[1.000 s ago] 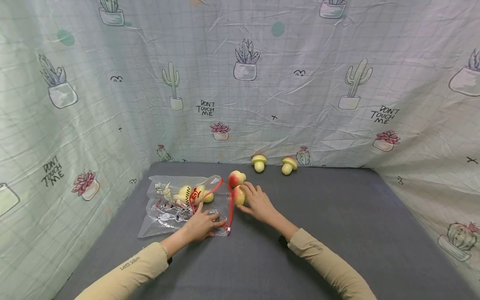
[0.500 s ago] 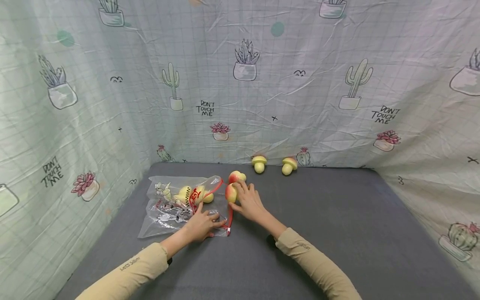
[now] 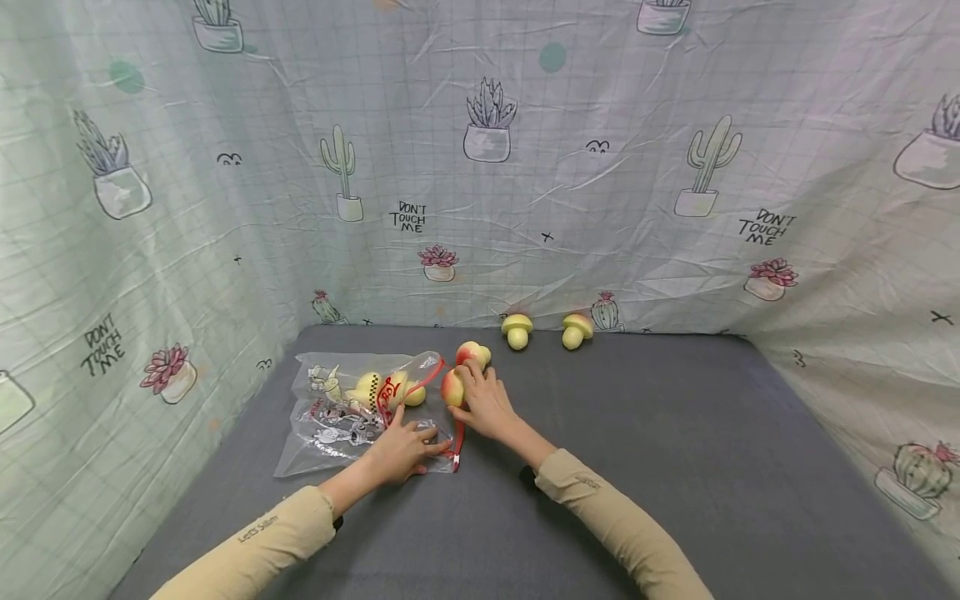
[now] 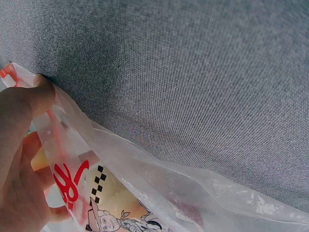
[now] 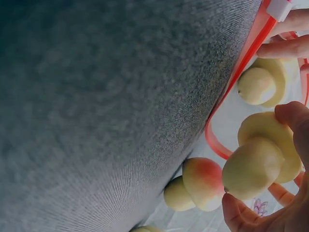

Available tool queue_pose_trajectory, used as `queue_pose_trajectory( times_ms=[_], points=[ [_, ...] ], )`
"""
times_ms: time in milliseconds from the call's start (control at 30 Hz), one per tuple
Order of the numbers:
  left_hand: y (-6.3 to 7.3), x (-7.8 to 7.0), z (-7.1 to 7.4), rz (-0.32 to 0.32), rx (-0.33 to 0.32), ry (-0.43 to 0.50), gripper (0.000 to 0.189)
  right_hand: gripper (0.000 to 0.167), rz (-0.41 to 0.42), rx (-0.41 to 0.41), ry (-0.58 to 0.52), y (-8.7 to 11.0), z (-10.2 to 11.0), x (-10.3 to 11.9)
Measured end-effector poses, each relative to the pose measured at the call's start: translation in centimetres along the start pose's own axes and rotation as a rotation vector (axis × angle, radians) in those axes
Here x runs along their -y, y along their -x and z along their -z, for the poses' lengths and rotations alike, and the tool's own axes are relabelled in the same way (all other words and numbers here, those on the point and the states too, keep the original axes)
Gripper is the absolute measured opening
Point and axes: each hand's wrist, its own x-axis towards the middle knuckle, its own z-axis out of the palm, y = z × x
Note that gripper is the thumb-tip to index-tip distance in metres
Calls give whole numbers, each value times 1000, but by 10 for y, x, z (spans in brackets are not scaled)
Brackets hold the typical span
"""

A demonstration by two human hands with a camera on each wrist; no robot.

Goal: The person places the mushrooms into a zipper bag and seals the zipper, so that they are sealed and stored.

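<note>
A clear plastic zip bag [image 3: 307, 450] with red strips along its mouth lies flat on the left of the table. Two yellow toy mushrooms [image 3: 366, 390] show through its printed film. My left hand [image 3: 405, 450] holds the bag at its mouth, fingers spread and the thumb at the edge in the left wrist view. My right hand [image 3: 487, 407] grips another toy mushroom [image 5: 253, 169], yellow with a reddish cap, between thumb and fingers right at the mouth. Just behind that hand lies a red-and-yellow mushroom [image 3: 472, 354].
Along the back edge of the grey table [image 3: 637, 467] lie two more mushrooms, one left [image 3: 517, 332] and one right [image 3: 577, 331]. A cactus-printed curtain [image 3: 570, 183] closes off the back and both sides.
My right hand has moved left with the mushroom it grips, from beside the bag to over the red strip at its mouth. The left hand and bag have stayed in place.
</note>
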Motion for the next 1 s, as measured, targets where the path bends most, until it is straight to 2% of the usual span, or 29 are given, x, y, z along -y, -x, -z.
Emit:
queue_pose_trajectory(
  times_ms=[333, 767, 1000],
  points=[
    [0, -1, 2, 3, 27, 3, 53, 59, -33, 114, 2, -5, -4, 6],
    [-1, -1, 4, 12, 38, 21, 53, 58, -60, 185, 32, -8, -9, 7],
    [-1, 0, 1, 7, 27, 9, 53, 58, -62, 198, 19, -6, -8, 2]
  ],
)
